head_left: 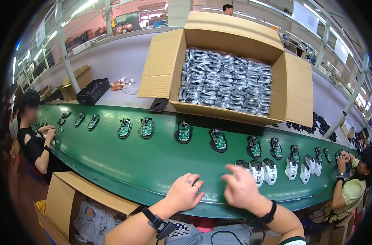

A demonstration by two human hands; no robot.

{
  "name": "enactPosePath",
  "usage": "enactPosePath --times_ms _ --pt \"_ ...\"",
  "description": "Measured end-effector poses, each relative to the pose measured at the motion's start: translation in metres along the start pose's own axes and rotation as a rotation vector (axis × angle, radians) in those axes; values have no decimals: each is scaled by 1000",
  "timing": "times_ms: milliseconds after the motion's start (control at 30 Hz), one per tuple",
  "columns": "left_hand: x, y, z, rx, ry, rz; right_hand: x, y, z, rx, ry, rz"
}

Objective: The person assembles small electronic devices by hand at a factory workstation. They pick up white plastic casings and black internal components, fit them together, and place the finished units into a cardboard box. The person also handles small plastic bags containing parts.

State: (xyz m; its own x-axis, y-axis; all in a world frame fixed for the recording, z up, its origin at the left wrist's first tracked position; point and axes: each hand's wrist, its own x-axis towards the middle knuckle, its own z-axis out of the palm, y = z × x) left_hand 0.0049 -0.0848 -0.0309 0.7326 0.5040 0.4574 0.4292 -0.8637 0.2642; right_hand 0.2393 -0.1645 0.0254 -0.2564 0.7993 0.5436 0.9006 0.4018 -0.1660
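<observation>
- My bare left hand [182, 193] was over the long green work surface [124, 163].
- My bare right hand [242, 190] was near rounded white plastic shells [270, 172].
- Black-based green circuit boards [218, 140] lay before an open brown cardboard box [298, 94].

Carton [299, 92]: no legible text
Boards [219, 141]: nothing legible at this size
Hanging panel [305, 17]: perhaps printed, too blurred to read

Bright overhead light, fisheye bend
Tube lights [84, 7] glow far above and left of the left hand [184, 192]; plastic wraps [226, 83] beyond both hands glint; the right hand [241, 188] blurs slightly; edges curve toward a black rim.
</observation>
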Motion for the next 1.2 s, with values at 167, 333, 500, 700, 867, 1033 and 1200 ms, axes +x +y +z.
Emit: enactPosePath --times_ms 167,333,500,700,867,1033,1200 --pt "20 -18 -17 25 -105 -133 5 -28 68 295 -254 -61" --pt "6 -80 -46 -122 153 -673 82 -57 122 464 -373 -64" --pt "-3 -101 -53 -515 79 -837 111 -44 169 802 -213 25" --pt "122 -73 -111 -356 1 -568 110 -30 167 1019 -161 174" --pt "262 -71 -126 480 -2 -33 111 -28 178 1145 16 269" --pt "381 -124 -104 645 76 -7 115 -31 178 1023 -209 276" --pt "472 -125 -60 743 77 -30 106 -28 146 1068 -252 288"
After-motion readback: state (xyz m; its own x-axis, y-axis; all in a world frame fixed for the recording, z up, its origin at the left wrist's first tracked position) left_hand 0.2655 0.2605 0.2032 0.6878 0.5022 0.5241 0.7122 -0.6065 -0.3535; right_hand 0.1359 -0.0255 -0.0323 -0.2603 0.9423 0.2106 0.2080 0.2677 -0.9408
